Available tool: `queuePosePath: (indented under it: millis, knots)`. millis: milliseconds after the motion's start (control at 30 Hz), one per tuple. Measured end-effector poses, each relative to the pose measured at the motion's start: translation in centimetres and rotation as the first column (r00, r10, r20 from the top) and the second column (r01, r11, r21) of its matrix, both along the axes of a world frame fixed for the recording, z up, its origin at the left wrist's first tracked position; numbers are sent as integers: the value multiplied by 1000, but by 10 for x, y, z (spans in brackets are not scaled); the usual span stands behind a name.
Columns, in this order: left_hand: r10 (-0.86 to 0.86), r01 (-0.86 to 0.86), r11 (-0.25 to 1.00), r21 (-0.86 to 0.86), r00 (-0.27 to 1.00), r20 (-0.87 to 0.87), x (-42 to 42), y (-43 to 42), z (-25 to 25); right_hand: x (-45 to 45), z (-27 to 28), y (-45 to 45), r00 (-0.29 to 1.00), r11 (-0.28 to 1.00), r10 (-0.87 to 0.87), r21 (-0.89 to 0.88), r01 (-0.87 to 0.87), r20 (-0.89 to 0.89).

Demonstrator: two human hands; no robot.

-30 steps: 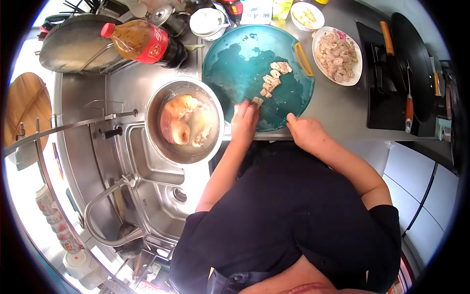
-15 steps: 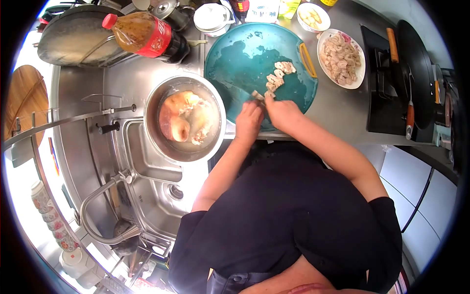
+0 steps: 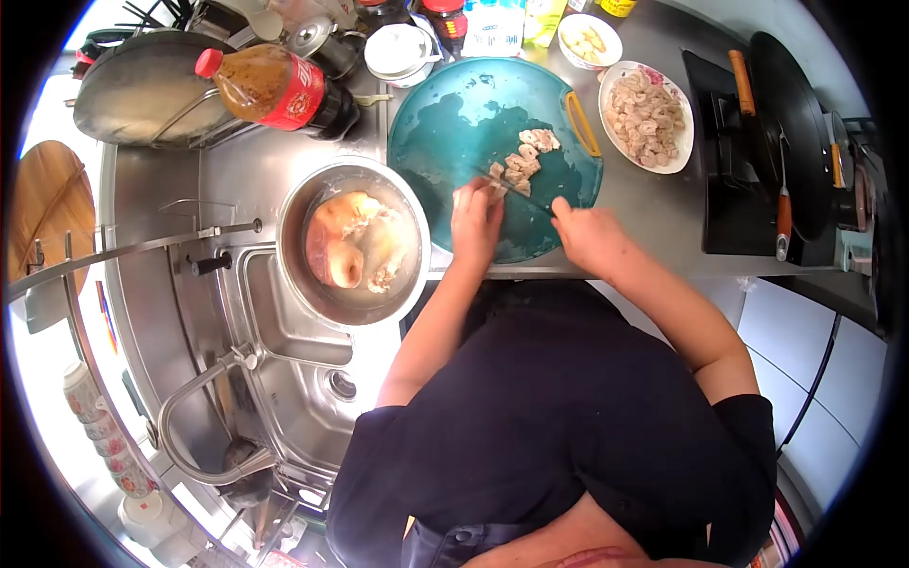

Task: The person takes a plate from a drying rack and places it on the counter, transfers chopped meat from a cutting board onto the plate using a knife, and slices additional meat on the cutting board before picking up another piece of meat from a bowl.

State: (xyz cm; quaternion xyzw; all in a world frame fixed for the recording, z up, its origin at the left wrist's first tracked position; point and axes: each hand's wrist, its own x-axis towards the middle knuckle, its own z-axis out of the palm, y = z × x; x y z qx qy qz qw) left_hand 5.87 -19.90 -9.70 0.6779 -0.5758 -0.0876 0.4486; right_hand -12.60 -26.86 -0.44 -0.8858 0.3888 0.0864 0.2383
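Note:
My right hand is closed around the handle of a knife, whose thin dark blade points left across the round green cutting board. My left hand has its fingers bent and pressed together at the blade's far end, on a small pale piece of meat that they partly cover. Just beyond the blade lie several cut meat pieces, with another small cluster of cut meat farther back on the board.
Left of the board, a steel pot holds larger meat chunks in cloudy liquid, beside the sink. At right are a plate of meat pieces, a bowl with pale yellow slices and a black wok. A cola bottle stands back left.
My right hand has moved right, away from my left hand, and the knife now lies between them. More cut pieces sit grouped beyond the blade. The whole view has shifted slightly.

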Motion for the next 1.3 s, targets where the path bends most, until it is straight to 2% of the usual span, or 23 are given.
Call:
queuePosePath:
  millis: [133, 367, 533, 667, 733, 800, 900, 1100, 1300]
  knots:
    - [29, -29, 999, 17, 1000, 7, 4, 12, -6, -12, 5, 13, 999, 998, 45, 46, -45, -3]
    - [-59, 61, 998, -28, 995, 77, 7, 1, -6, -10, 3, 5, 989, 994, 89, 72, -80, -121]
    - [-90, 88, 996, 31, 995, 53, 12, 1, -5, 44, -33, -15, 997, 995, 65, 77, -67, 32]
    - [-115, 115, 993, 18, 993, 20, 9, 4, 1, 78, -48, -21, 980, 996, 81, 15, -85, 182]
    - [-75, 75, 997, -3, 997, 15, 8, 9, -3, 65, -45, -22, 984, 997, 60, 28, -66, 170]
    - [7, -7, 1000, -6, 1000, 19, 8, 14, -11, 45, -39, -17, 996, 998, 14, 62, -19, 84]
    - [88, -87, 996, 15, 993, -79, 9, 16, -10, 16, -20, -4, 1000, 997, -2, 80, 0, 26]
    - [58, -57, 998, -30, 998, 36, 7, 16, -10, -5, 3, 22, 1000, 994, -12, 105, 12, -6]
    - [89, -88, 996, -17, 991, 102, 3, 17, -7, -2, -13, 27, 999, 988, -11, 151, 16, -35]
